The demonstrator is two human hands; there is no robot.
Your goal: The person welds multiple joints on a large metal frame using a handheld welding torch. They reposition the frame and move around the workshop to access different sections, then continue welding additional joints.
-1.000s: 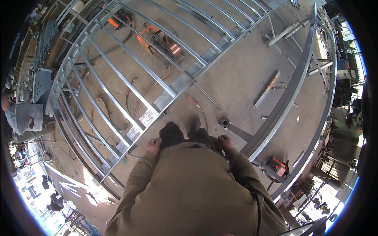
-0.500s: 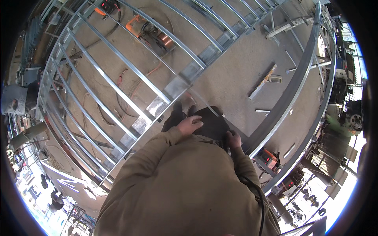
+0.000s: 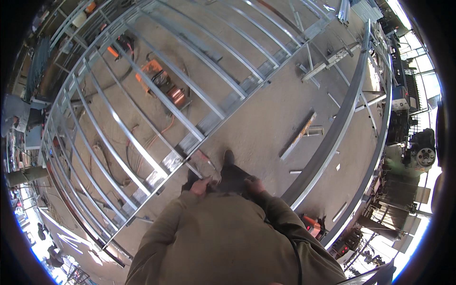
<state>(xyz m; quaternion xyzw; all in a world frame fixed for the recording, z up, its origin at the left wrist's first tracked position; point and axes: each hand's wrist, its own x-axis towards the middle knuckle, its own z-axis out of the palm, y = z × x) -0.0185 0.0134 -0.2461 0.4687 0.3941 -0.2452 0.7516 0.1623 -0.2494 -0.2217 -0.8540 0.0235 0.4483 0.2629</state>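
My left hand [image 3: 201,186] is low in front of my body with its fingers bent together. They meet the near end of a thin metal bar [image 3: 140,113] that crosses the frame; whether they grip it is hard to make out. My right hand [image 3: 255,184] is closed beside my right thigh, and whatever it may hold is hidden. A large ladder-like metal frame [image 3: 205,134] with many parallel crossbars spreads ahead and to the left. Beyond my left hand lies a slim red-handled item [image 3: 205,157], too small to name.
Curved dark metal beams [image 3: 319,162] run along my right. An orange machine [image 3: 153,76] with a copper-coloured part sits beneath the frame, among hoses. A metal piece [image 3: 298,135] lies on the concrete floor [image 3: 247,128]. An orange-red device [image 3: 311,225] stands beyond the near beam.
The view has shifted as I moved forward. My left hand has gone from outstretched fingers to bent ones at the bar's end. My right hand stays closed near my thigh.
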